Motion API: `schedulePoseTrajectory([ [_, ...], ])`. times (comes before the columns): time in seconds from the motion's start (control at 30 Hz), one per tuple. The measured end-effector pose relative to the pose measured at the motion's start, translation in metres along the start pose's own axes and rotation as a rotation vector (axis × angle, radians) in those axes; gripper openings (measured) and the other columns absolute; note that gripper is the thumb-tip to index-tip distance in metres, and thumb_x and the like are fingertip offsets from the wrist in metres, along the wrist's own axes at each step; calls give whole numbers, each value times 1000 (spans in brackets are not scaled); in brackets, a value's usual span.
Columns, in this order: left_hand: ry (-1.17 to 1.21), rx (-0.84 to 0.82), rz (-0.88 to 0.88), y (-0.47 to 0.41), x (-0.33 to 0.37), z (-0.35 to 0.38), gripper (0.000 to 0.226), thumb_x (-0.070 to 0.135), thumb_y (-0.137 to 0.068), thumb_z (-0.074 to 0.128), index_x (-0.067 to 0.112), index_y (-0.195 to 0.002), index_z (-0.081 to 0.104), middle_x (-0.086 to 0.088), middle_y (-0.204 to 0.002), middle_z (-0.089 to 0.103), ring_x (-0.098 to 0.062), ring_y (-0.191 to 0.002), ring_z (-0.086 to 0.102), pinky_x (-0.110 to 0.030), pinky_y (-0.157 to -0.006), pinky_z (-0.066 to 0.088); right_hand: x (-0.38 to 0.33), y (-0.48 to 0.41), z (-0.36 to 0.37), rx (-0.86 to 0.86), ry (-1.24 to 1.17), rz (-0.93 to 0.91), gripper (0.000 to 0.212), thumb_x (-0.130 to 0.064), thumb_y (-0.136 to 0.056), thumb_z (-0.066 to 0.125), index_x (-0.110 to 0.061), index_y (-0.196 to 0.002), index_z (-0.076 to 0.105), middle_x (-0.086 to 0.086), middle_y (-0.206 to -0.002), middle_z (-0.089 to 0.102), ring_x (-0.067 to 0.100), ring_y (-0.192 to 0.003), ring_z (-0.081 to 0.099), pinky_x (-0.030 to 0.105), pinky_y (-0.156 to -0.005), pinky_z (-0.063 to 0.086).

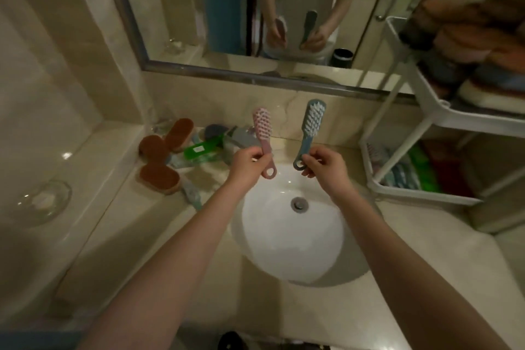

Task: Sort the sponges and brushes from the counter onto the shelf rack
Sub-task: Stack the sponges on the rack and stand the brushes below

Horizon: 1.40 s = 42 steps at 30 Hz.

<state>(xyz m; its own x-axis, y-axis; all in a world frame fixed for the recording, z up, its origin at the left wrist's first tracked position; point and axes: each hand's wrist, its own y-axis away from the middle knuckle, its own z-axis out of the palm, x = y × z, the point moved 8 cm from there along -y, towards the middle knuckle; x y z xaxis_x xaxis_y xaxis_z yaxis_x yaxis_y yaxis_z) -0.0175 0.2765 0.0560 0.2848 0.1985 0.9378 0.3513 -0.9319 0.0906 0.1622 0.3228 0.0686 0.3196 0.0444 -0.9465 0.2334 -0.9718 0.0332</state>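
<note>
My left hand (250,160) grips the handle of a pink brush (262,129), held upright over the back of the sink with its bristles facing me. My right hand (321,163) pinches the handle of a grey-blue brush (311,125), also upright. A pile of brown sponges (159,176), a green brush (201,149) and other brushes lies on the counter to the left of the sink. The white shelf rack (431,111) stands at the right; its upper tier holds sponges, its lower tier holds brushes and sponges.
The white round sink (287,239) sits below my hands, with a drain at its middle. A mirror (255,8) hangs behind it. A glass dish (42,202) rests on the left ledge. A dark cup (342,58) shows in the mirror.
</note>
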Motion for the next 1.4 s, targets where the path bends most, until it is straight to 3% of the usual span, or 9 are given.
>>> schedulePoseTrajectory([
  [0.13,-31,-99,44,0,15,59,10,13,-86,61,7,-79,64,-3,-70,60,-16,-66,52,-28,-63,43,31,11,-58,121,-16,40,23,-3,-91,56,-16,-72,58,4,-68,62,1,-46,57,16,-51,45],
  [0.33,-52,-245,9,5,24,144,20,12,-87,60,15,-67,56,-1,-66,57,-15,-62,52,-28,-63,41,75,29,-125,198,-25,81,9,-1,-92,55,6,-88,59,12,-73,60,-4,-48,56,11,-50,45],
  [0.6,-94,-293,-40,12,34,223,13,10,-88,58,2,-78,61,-14,-77,61,-25,-72,59,-32,-70,43,131,35,-196,251,-21,153,25,-1,-93,53,-13,-71,55,5,-68,57,-1,-47,52,12,-49,43],
  [0.7,-121,-273,-36,8,39,238,21,11,-88,57,-9,-84,61,-18,-79,60,-31,-74,61,-38,-72,47,151,25,-217,281,32,192,29,-3,-92,53,-15,-66,50,5,-65,52,11,-52,51,16,-50,41],
  [0.83,-146,-227,-37,1,44,246,17,11,-88,58,-3,-77,62,-17,-78,60,-24,-72,57,-44,-75,50,163,-13,-238,277,154,230,14,-7,-90,57,-6,-77,61,13,-74,57,24,-68,52,30,-64,40],
  [1.0,-110,-165,-68,-1,46,246,24,5,-88,57,14,-65,55,-12,-77,57,-18,-65,53,-26,-61,45,173,-65,-241,148,267,308,20,-5,-89,60,3,-105,67,21,-102,67,29,-83,60,45,-85,53],
  [1.1,-103,-151,-70,1,46,245,9,5,-88,58,2,-81,61,-13,-79,58,-14,-61,53,-16,-52,44,183,-79,-236,72,371,347,22,-7,-88,60,4,-106,67,23,-107,67,30,-85,62,44,-88,53],
  [1.2,-131,-140,-67,1,43,244,10,5,-88,58,-3,-86,63,-14,-80,60,-21,-69,57,-27,-62,48,192,-84,-230,15,469,366,20,-9,-89,58,1,-102,70,20,-108,67,35,-99,62,42,-93,50],
  [1.4,-162,-156,-56,8,41,244,8,6,-88,58,3,-82,63,-11,-79,61,-20,-69,57,-35,-69,51,197,-83,-230,32,532,371,18,-6,-87,59,-4,-98,72,16,-105,69,30,-97,63,33,-86,49],
])
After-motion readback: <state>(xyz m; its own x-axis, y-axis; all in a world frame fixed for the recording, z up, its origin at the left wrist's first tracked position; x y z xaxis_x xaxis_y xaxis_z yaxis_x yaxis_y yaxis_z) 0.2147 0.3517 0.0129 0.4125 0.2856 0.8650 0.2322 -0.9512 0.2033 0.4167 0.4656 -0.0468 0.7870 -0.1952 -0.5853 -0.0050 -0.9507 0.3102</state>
